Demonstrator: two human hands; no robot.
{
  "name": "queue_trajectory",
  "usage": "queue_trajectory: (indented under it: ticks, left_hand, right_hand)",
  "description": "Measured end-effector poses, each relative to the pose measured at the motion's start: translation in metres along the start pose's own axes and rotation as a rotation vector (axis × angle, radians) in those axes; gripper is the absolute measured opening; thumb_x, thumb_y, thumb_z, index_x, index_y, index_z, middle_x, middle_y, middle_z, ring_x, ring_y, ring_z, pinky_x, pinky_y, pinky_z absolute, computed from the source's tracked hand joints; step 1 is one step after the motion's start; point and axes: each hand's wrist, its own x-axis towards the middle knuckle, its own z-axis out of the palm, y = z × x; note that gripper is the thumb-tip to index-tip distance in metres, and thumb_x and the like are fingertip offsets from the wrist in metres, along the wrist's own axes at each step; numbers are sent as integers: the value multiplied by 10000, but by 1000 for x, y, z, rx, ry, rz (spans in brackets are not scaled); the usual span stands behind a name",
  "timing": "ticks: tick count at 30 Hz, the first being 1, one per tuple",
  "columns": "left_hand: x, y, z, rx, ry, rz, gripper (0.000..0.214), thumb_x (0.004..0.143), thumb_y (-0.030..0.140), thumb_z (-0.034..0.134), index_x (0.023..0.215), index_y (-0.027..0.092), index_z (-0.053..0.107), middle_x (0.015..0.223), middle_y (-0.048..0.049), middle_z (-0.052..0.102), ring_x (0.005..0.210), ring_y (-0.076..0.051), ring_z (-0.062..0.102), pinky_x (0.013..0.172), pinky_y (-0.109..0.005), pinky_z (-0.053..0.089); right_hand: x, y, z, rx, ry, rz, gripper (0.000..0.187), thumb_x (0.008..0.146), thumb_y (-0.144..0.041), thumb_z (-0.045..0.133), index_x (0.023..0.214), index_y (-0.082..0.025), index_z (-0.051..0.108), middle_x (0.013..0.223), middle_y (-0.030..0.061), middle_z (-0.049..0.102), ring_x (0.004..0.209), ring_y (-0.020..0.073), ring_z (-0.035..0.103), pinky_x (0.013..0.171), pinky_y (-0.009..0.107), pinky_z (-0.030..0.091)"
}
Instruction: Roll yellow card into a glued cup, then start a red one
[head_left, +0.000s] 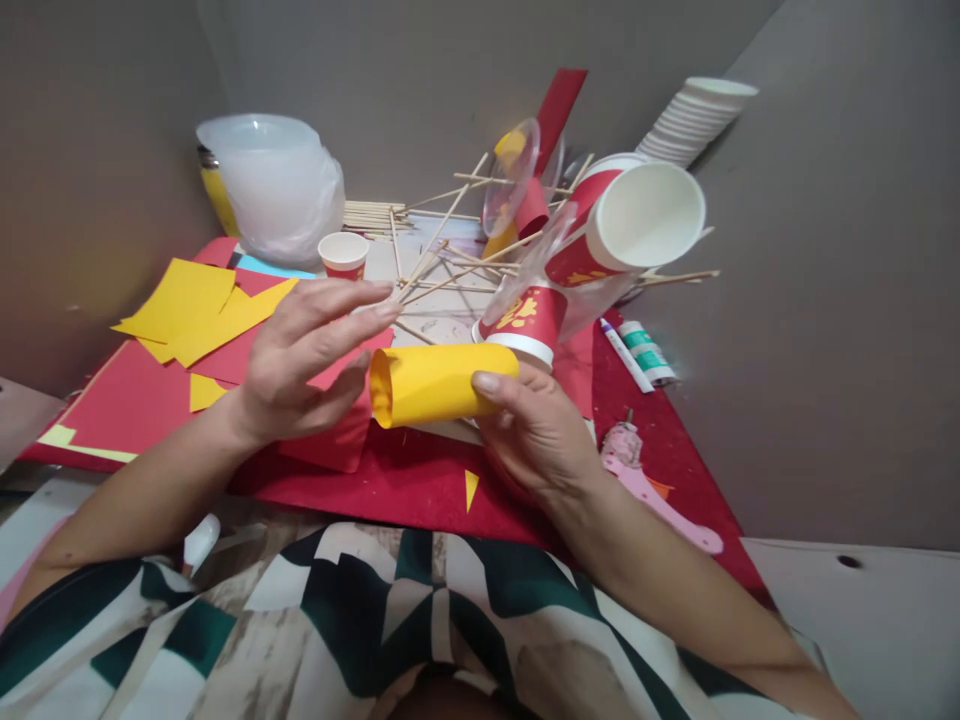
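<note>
A sheet of yellow paper curled into a tube lies sideways in my right hand, its thumb pressed on the near side. The tube's hollow end faces left. Close to that end is my left hand, its fingers stretched out and holding nothing. Behind the tube, a red-and-white paper cup is upside down under other cups joined with clear plastic. Thin wooden sticks form a frame beyond my hands.
Yellow paper pieces lie on red sheets at left. A plastic-wrapped white tub and small cup stand behind. Stacked white cups lean at right, above a marker, a glue stick and a pink tool.
</note>
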Motion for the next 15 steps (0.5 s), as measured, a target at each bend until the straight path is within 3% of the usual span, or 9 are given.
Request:
queue_trajectory:
  ticks: [4, 5, 6, 12, 15]
  left_hand:
    - [0, 13, -10, -217, 292, -207, 343, 855, 108, 638, 1145, 265, 729, 990, -1, 774, 795, -150, 718, 693, -292, 606]
    - [0, 18, -12, -298, 304, -305, 311, 869, 100, 622, 1094, 270, 751, 930, 10, 772, 702, -119, 696, 611, -256, 587]
    - [0, 24, -13, -395, 261, -441, 308, 876, 104, 623, 1091, 282, 753, 914, 8, 767, 664, -110, 684, 568, -243, 571]
    - [2, 43, -6, -866, 40, -883, 114, 851, 222, 705, 943, 210, 770, 652, 3, 714, 426, -73, 585, 407, -179, 486]
    - [2, 45, 2, -1004, -36, -1105, 247, 759, 303, 797, 966, 187, 730, 516, 30, 661, 393, -116, 605, 358, -176, 463]
  right_hand:
    - [-8, 0, 1, -20, 14, -121, 119, 715, -320, 819, 823, -280, 789, 879, 3, 784, 853, 243, 731, 829, 396, 588]
    - [-10, 1, 0, -45, 26, -150, 115, 722, -338, 818, 821, -287, 790, 898, 3, 785, 864, 246, 729, 828, 398, 589]
    - [-11, 2, -1, -80, 41, -181, 116, 727, -356, 817, 820, -292, 792, 913, 3, 786, 873, 249, 727, 832, 400, 587]
    - [-14, 10, -8, -233, 105, -342, 131, 749, -387, 810, 846, -299, 800, 941, 10, 792, 889, 252, 717, 860, 407, 573]
    - [-13, 11, -9, -224, 75, -333, 104, 773, -348, 798, 866, -302, 803, 950, 3, 791, 881, 240, 715, 864, 404, 572]
